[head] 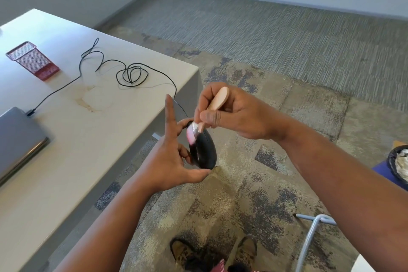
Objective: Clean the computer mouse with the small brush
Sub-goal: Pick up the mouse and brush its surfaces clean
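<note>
Mouse [203, 150] upright in left hand [167, 161]; brush [198, 126] on it.

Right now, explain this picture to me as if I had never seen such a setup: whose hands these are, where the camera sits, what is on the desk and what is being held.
There is no machine here. A person wears one wide-angle camera on the head, looking down at their own two bare hands.

The left hand has the black computer mouse in its grip, out in the air beside the desk's edge. The right hand holds a small brush with a pale wooden handle; its pink bristles touch the mouse's upper end.

On the white desk lie a closed grey laptop, a red mesh holder on its side, and the mouse's black cable, looped and running to the laptop.

Below, the person's shoes stand on patterned carpet.
</note>
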